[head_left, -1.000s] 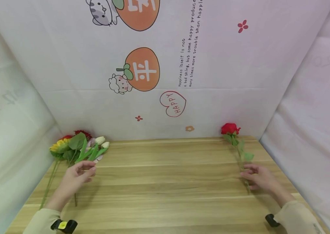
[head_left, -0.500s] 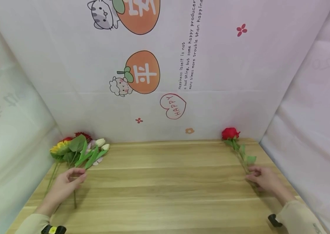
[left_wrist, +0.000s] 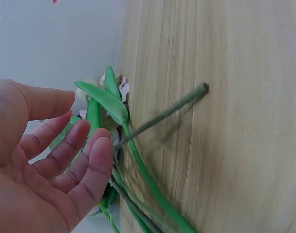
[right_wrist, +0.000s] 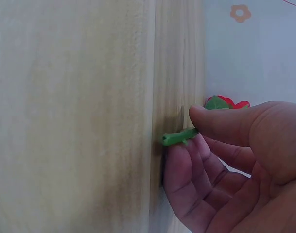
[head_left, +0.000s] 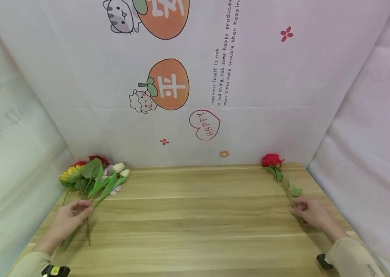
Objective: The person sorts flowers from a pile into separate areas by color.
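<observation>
At the left of the head view, my left hand (head_left: pixel 66 221) hovers over the stems of a pile of artificial flowers, fingers loosely bent. The pile has a yellow sunflower (head_left: pixel 72 174), white tulips (head_left: pixel 124 173) and a dark red flower (head_left: pixel 99 159). In the left wrist view a gap shows between thumb and fingers, beside the tulip's green leaves (left_wrist: pixel 101 101) and several stems. On the right, my right hand (head_left: pixel 313 214) pinches the stem of a red rose (head_left: pixel 272 160) between thumb and fingers. The green stem end (right_wrist: pixel 176 138) pokes out of that grip in the right wrist view.
A wooden tabletop (head_left: pixel 195 215) lies between the two hands. White printed cloth (head_left: pixel 250 127) rises along its back edge, with more cloth hanging at the left and right sides.
My left hand has moved left and toward me, down along the flower stems. My right hand has shifted slightly right along with the rose, whose bloom now sits a little lower.
</observation>
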A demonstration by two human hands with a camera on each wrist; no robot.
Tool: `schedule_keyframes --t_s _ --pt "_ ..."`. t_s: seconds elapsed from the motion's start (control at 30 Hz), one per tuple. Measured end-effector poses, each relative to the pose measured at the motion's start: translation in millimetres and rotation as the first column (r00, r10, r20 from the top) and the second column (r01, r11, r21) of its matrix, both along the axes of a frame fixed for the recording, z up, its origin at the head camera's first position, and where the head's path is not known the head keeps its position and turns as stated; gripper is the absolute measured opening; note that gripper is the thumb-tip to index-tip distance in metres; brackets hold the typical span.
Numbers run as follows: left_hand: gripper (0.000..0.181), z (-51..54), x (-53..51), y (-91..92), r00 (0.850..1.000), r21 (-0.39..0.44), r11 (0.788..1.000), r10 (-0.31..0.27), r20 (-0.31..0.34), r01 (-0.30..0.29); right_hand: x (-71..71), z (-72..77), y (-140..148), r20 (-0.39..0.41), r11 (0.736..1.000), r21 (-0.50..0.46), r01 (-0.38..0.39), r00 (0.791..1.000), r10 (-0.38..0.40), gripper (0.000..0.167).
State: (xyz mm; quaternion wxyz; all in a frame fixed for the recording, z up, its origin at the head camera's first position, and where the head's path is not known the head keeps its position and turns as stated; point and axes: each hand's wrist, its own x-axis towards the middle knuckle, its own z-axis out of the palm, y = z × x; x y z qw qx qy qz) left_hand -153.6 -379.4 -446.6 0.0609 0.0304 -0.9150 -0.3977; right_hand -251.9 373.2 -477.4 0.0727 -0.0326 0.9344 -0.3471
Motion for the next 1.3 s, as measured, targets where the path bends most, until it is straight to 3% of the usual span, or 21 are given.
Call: schedule_keyframes --t_s 0.23,0.43,0.67,1.03,1.3 --pt "0.034 -4.2 -1.6 -14.9 1.000 -0.074 0.997 0.006 -0.029 -0.008 0.5 0.6 -2 0.026 1.000 -0.011 0.010 1.000 -0.009 0.055" --pt "0.044 -1.4 -3.9 -23.7 0.998 -0.073 0.997 0.023 0.062 -0.019 0.2 -0.5 0 0.041 0.999 -0.030 0.024 0.999 -0.023 0.056" --pt "0.045 -1.0 -3.7 -24.0 0.995 -0.084 0.996 0.021 0.099 -0.013 0.6 -2.2 3 0.020 0.999 -0.017 0.032 0.999 -0.031 0.054" --pt "0.065 -7.4 -11.9 -25.5 0.976 -0.076 0.997 0.049 0.212 -0.033 0.7 -2.0 2 0.012 0.999 -0.007 0.031 0.999 -0.031 0.052" --pt "0.052 -12.6 -19.9 -24.7 0.959 0.015 0.996 0.084 0.272 -0.091 0.5 1.2 -3 0.034 0.999 -0.023 0.043 0.999 -0.042 0.051"
